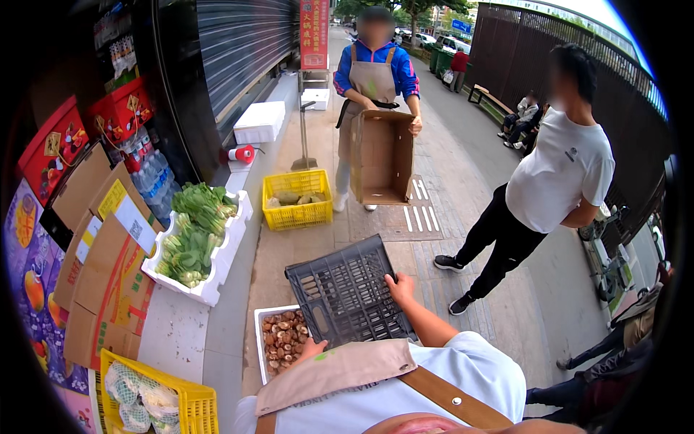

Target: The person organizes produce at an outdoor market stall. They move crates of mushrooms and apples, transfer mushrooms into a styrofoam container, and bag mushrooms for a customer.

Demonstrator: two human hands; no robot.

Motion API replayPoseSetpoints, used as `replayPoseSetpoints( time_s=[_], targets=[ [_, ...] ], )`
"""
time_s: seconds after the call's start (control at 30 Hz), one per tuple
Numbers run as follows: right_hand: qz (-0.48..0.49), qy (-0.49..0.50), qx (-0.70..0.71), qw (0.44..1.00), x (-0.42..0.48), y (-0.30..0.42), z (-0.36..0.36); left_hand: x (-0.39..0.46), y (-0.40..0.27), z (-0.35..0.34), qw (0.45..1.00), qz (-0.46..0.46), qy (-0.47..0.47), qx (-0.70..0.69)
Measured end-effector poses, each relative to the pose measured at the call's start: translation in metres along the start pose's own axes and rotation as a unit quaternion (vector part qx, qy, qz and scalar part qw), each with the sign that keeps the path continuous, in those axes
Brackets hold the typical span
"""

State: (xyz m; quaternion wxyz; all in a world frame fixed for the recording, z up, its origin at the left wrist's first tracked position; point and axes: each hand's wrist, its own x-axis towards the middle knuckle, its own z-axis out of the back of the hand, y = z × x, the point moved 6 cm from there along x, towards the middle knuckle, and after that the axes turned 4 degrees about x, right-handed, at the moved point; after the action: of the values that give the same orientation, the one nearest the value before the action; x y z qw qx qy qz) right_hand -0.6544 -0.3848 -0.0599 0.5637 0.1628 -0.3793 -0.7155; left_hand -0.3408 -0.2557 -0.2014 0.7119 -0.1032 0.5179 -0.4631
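Observation:
A black slatted plastic crate (352, 293) is tilted in front of my chest, held between my two hands. My right hand (400, 287) grips its right side, with the thumb over the edge. At the crate's lower left corner is my left hand (313, 350), partly hidden behind my apron bib. Under and left of the crate, a white foam box (259, 336) of brown mushrooms (282, 339) stands on the pavement. Farther ahead, a person in an apron (374, 76) holds an empty cardboard box (382, 157) upright by its edges.
A yellow basket (298, 219) of vegetables stands ahead. Leafy greens (192, 238) fill a foam box (211, 293) on the left ledge, near cardboard sheets (108, 271). A yellow crate (198, 407) holds netted vegetables. A person in a white shirt (564, 163) stands at the right.

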Motion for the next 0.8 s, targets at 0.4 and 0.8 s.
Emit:
replayPoseSetpoints(
  time_s=[0.4,0.8],
  targets=[
    [-0.004,0.001,-0.059,0.998,0.028,-0.041,0.008,0.019,-0.023,-0.028,0.998,-0.018,-0.027,0.045],
    [-0.042,0.020,-0.082,0.996,0.037,-0.059,0.021,0.083,0.011,-0.079,0.999,-0.038,-0.028,-0.009]
  ],
)
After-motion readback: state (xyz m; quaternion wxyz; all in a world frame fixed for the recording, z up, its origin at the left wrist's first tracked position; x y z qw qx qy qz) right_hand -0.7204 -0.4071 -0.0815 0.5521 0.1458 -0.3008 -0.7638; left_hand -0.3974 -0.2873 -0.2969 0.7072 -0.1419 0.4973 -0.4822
